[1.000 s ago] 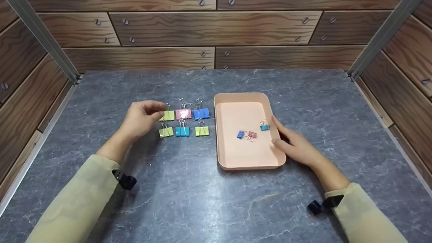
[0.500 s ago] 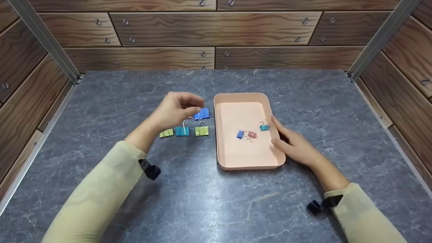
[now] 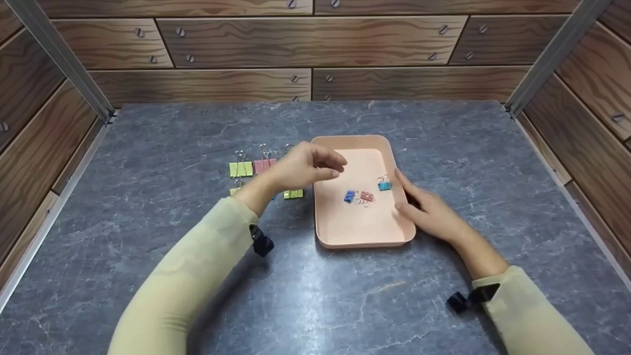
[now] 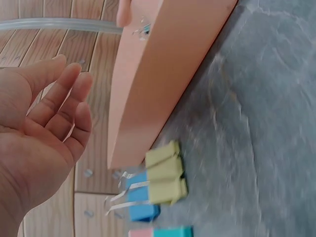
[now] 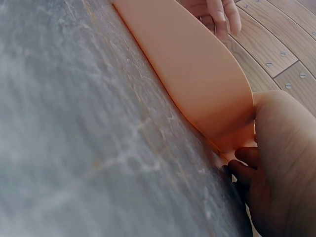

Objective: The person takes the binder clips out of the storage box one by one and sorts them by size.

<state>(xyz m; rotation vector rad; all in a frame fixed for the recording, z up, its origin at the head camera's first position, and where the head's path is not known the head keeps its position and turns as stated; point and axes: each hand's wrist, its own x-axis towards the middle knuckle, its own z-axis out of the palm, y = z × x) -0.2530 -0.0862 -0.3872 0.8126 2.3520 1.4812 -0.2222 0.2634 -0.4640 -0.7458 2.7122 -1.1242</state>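
Tray (image 3: 362, 229) is set on the marbled table (image 3: 305, 301), its right wall pinched by the right hand (image 3: 434, 209). Three small clips (image 3: 349, 196) are contained inside. Left hand (image 3: 308, 166) is held over the left rim, fingers loosely bent and slack. Larger clips (image 3: 240, 169), beside the tray, are partly hidden by that hand and its arm (image 3: 182, 266). Plank-patterned walls (image 3: 315, 42) and metal posts (image 3: 64, 64) are noted around.

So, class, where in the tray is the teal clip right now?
In the head view, the teal clip sits inside the pink tray near its right wall, beside the right hand and right of the red clip.
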